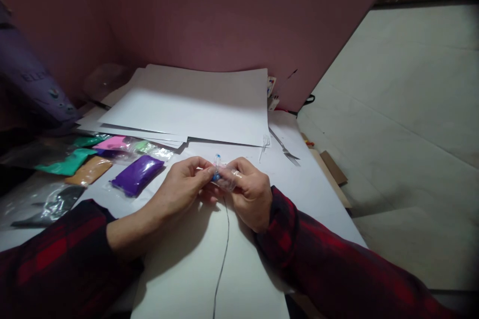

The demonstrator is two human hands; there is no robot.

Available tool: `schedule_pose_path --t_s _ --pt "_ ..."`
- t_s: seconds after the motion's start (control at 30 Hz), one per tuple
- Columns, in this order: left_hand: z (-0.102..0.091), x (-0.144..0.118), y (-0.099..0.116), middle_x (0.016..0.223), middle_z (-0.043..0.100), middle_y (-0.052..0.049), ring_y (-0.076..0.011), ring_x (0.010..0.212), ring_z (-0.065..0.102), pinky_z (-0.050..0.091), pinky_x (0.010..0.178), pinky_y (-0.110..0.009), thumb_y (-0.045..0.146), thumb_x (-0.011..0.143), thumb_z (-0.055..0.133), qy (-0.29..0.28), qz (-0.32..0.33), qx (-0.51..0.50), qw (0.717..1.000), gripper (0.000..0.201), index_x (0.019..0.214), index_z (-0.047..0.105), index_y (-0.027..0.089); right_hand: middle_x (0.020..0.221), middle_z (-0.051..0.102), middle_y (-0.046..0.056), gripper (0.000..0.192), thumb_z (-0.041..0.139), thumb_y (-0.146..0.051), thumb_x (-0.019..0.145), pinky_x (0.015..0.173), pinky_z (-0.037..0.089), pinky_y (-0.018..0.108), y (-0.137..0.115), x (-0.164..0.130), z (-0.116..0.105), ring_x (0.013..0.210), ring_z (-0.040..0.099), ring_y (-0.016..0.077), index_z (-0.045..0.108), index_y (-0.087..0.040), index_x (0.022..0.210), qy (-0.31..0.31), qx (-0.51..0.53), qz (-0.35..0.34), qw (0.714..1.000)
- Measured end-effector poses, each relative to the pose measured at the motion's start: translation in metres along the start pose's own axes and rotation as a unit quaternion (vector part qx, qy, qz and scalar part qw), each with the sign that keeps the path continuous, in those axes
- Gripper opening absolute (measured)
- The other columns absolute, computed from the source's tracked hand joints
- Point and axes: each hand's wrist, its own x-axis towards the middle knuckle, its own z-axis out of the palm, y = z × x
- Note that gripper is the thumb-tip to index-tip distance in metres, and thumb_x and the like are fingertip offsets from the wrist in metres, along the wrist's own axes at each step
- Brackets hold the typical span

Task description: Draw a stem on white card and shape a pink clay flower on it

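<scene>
My left hand (183, 184) and my right hand (250, 190) meet over a white sheet (209, 264), both pinching a small clear plastic packet (223, 175) with a bit of blue material inside. The fingertips of both hands close on the packet, which is held just above the sheet. Both arms wear red and black plaid sleeves. A thin dark cord (223, 249) runs from under my hands toward the near edge.
A purple packet (137, 174) lies left of my hands, with pink, green, teal, orange and dark packets (80, 162) beyond it. A stack of white sheets (194, 104) lies behind. A metal fork (284, 148) and a white plastic fork (265, 144) rest to the right. A pink wall stands at the back.
</scene>
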Motion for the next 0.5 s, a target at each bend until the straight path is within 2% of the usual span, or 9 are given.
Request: schedule_pose_path --t_s 0.13,0.33,0.43,0.5 --pt "0.0007 -0.0005 -0.0017 0.062 0.068 -0.004 -0.0160 0.050 0.064 0.056 0.052 -0.030 0.029 0.080 0.065 -0.008 0.001 -0.011 1.000 0.016 0.074 0.055 0.018 0.077 0.059 0.002 0.019 0.068 -0.032 0.084 0.051 0.046 0.023 -0.0026 0.0013 -0.0003 0.059 0.052 0.0095 0.075 -0.020 0.096 0.010 -0.025 -0.002 1.000" --pt "0.0014 -0.0001 -0.0022 0.064 0.069 -0.005 -0.0177 0.054 0.065 0.056 0.055 -0.033 0.035 0.078 0.067 -0.025 -0.018 -0.045 0.998 0.022 0.076 0.054 0.017 0.078 0.061 0.002 0.020 0.075 -0.033 0.076 0.050 0.046 0.023 0.0005 0.0013 0.0000 0.058 0.053 0.0095 0.074 -0.021 0.092 0.035 0.003 0.003 0.999" --pt "-0.0009 0.0011 -0.0022 0.062 0.067 -0.004 -0.0159 0.053 0.064 0.053 0.050 -0.027 0.035 0.078 0.069 -0.017 -0.013 -0.052 0.998 0.023 0.074 0.056 0.017 0.077 0.062 0.002 0.019 0.074 -0.034 0.076 0.051 0.047 0.024 0.0013 0.0015 0.0007 0.057 0.053 0.0099 0.074 -0.019 0.087 0.053 0.015 0.008 0.998" --pt "-0.0033 0.0021 -0.0033 0.054 0.060 0.001 -0.0104 0.045 0.056 0.045 0.044 -0.020 0.035 0.077 0.070 -0.002 0.005 -0.029 1.000 0.024 0.069 0.057 0.016 0.077 0.062 0.003 0.011 0.068 -0.025 0.080 0.053 0.048 0.025 0.0020 0.0020 0.0011 0.059 0.054 0.0108 0.074 -0.019 0.088 0.066 0.019 0.003 0.998"
